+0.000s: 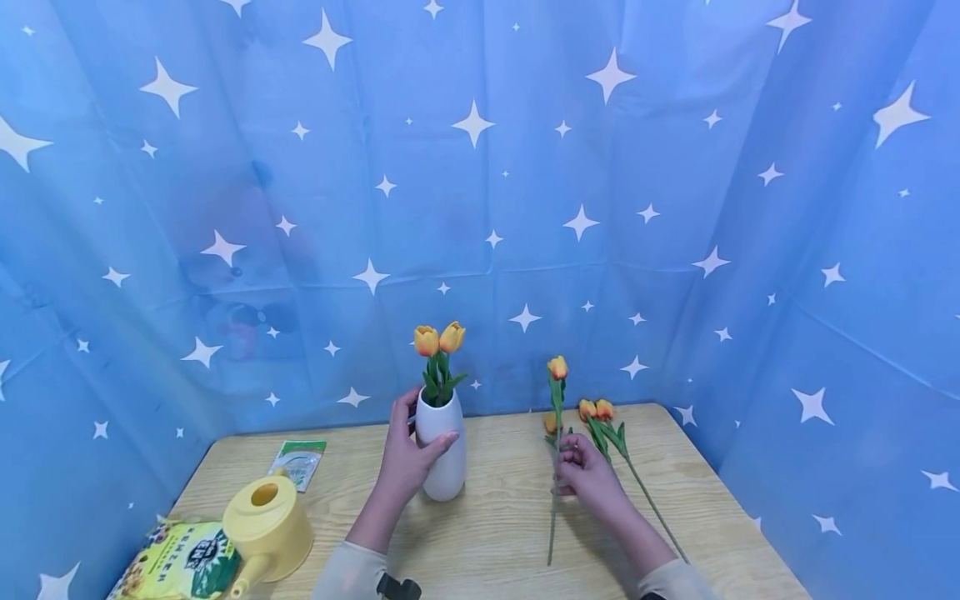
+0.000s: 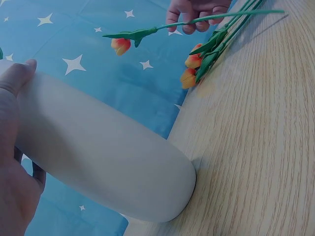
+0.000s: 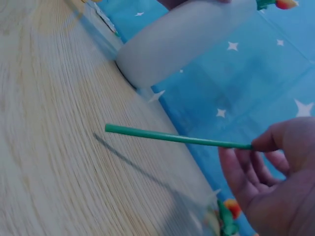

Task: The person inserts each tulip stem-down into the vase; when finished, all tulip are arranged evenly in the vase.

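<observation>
A white vase [image 1: 442,454] stands on the wooden table, with two yellow-orange tulips [image 1: 438,339] upright in it. My left hand [image 1: 408,454] grips the vase around its upper body, thumb across the front; in the left wrist view the vase [image 2: 108,152] fills much of the picture. To the right, my right hand [image 1: 588,475] pinches the green stem of a single tulip [image 1: 557,368], bloom up. The stem's lower end [image 3: 142,133] hangs free above the table in the right wrist view. More tulips [image 1: 596,409] lie on the table behind and beside that hand.
At the left stand a yellow watering can [image 1: 270,529] and a yellow-green bag [image 1: 180,558]. A small green-and-white packet [image 1: 300,464] lies behind them. A blue curtain with white stars [image 1: 480,208] hangs close along the table's back edge.
</observation>
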Available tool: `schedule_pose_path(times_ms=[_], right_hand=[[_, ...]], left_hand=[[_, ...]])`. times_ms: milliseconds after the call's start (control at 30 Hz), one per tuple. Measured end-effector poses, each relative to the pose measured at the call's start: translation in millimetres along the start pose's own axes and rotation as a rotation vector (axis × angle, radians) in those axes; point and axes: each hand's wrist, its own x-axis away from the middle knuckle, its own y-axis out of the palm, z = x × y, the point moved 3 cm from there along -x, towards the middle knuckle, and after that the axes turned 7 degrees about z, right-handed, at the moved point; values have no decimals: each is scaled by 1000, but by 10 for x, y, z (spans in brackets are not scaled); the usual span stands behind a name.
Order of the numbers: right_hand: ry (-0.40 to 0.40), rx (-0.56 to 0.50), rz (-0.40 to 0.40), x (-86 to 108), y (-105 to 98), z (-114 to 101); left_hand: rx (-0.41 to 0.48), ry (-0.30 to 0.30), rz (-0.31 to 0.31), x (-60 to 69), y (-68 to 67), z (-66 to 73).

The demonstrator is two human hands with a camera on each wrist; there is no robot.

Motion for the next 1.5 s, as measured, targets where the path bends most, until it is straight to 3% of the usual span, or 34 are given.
schedule_pose_path(times_ms=[400, 800, 1500], right_hand=[[-7, -135, 9, 7, 101, -52], [-7, -183, 127, -3, 153, -163], [-133, -255, 142, -27, 258, -446]], left_hand=[[14, 13, -6, -16, -2, -60], [8, 23, -4, -18, 6, -63], [9, 13, -3, -5, -2, -40]])
